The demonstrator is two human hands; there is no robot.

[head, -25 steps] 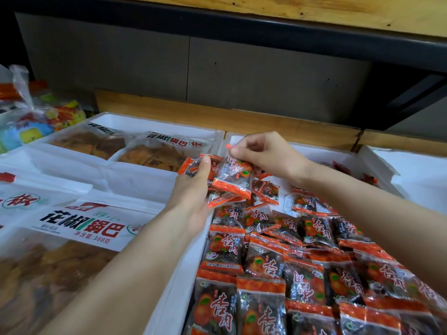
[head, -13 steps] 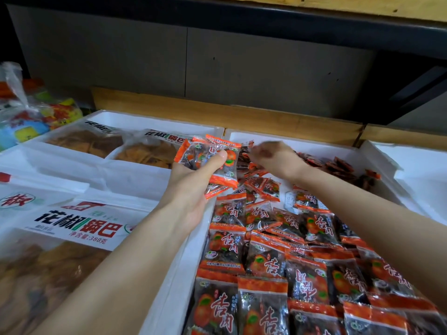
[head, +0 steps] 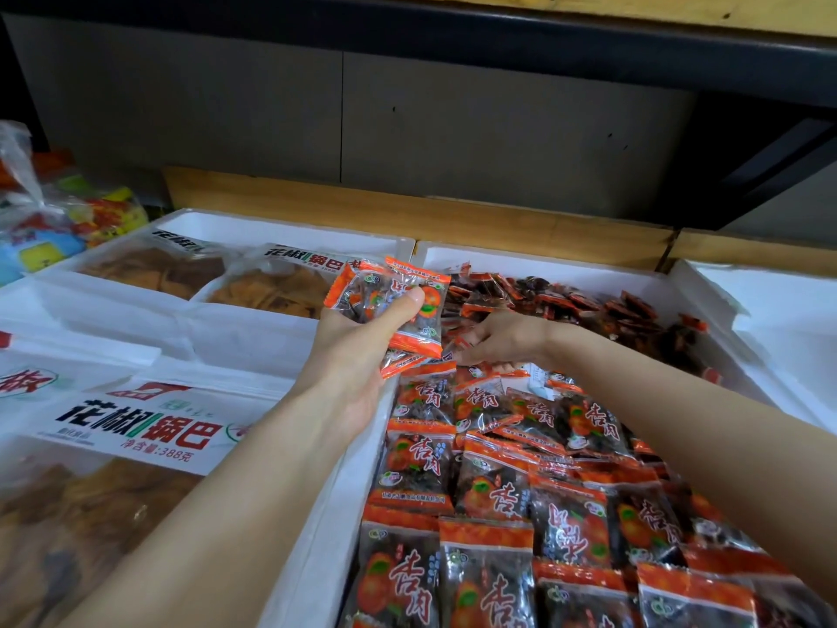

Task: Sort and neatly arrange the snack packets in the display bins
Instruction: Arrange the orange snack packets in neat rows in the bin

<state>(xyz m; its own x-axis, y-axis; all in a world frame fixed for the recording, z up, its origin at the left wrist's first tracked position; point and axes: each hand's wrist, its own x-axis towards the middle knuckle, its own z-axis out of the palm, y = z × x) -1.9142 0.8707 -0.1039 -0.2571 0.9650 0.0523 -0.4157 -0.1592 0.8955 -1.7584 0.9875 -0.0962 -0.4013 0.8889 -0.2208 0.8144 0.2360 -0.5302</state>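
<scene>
White bins (head: 290, 228) sit below a grey wall (head: 498, 129). Left hand (head: 358, 342) grips packets (head: 407, 305). Right hand (head: 502, 339) has dropped lower, grip unclear.

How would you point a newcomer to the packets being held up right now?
Find the white foam bin heaped with orange-and-dark snack packets. Above its left wall, the left hand holds a small fanned stack of orange-edged clear packets. Unlike every other packet, these sit up off the pile, in a grip.
</scene>
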